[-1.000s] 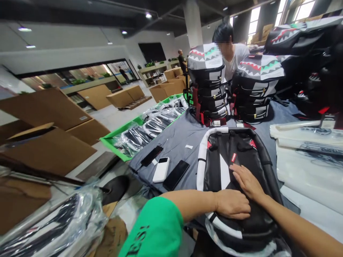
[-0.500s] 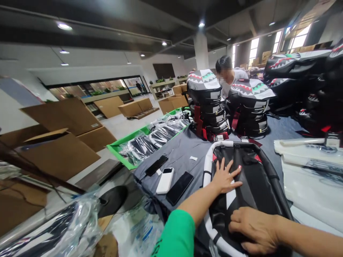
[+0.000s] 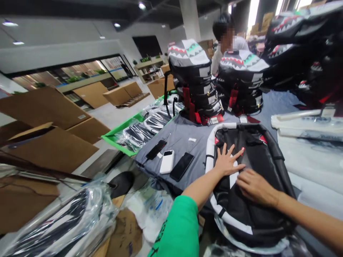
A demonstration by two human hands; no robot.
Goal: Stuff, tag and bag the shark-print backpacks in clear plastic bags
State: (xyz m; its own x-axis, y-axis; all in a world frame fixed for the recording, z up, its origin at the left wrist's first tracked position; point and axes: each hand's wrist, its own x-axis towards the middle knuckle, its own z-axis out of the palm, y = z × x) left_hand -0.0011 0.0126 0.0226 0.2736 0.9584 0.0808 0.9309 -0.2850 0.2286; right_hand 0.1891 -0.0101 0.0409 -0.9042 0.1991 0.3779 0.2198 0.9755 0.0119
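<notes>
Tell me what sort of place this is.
Probably a backpack packing workshop: stacks of shark-print backpacks, a green tray of plastic-wrapped goods, and flat cardboard cartons.

Daylight glares white through the tall windows [image 3: 253, 14] right of the concrete pillar [image 3: 190, 21], while small ceiling lamps [image 3: 142, 5] glow left of it. The room is evenly bright with soft, faint shadows; the wide lens bends lines toward the frame edges, and detail softens there.
</notes>
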